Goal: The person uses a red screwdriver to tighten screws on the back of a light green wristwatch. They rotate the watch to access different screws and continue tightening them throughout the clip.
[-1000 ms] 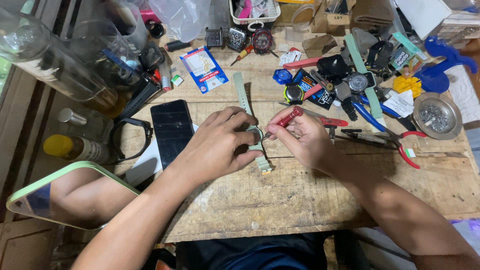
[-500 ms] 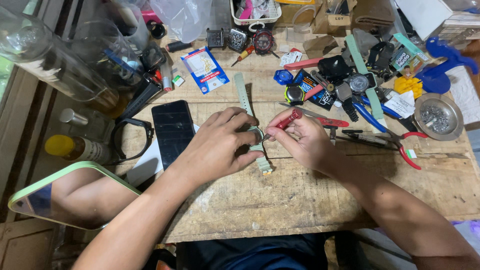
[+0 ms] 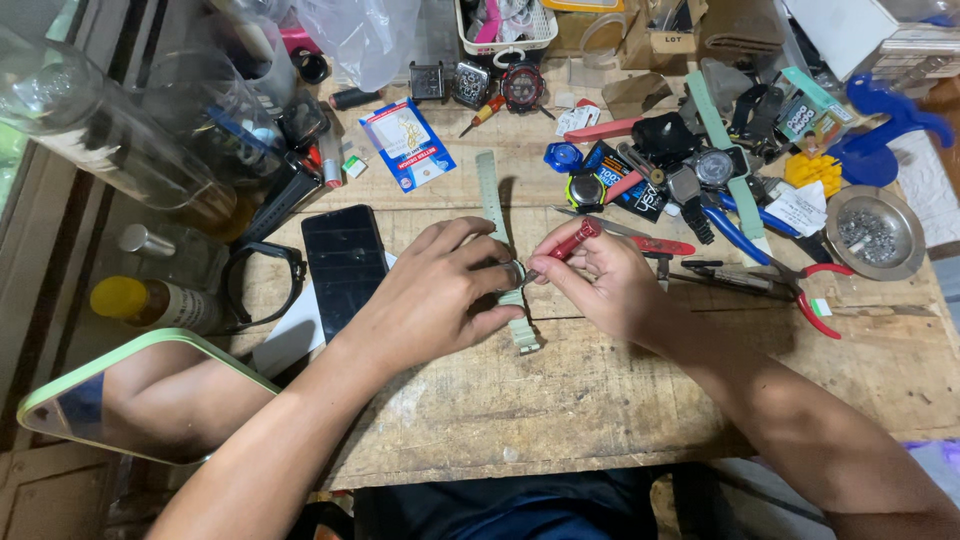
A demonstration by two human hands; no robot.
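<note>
Cluttered wooden workbench: your left hand is clamped on a pale green watch at its centre. Your right hand pinches a red-handled tool, tip touching the watch.

A black phone is laid flat on the wooden surface just left of the hands. Red-handled pliers and a metal dish are seen right of them; a blue packet beyond.

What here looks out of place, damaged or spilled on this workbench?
Nothing looks spilled or broken. The left hand steadies a pale green watch while the right hand works a red-handled tool at it. Parts crowd the bench's far right, untidy but ordinary.
</note>
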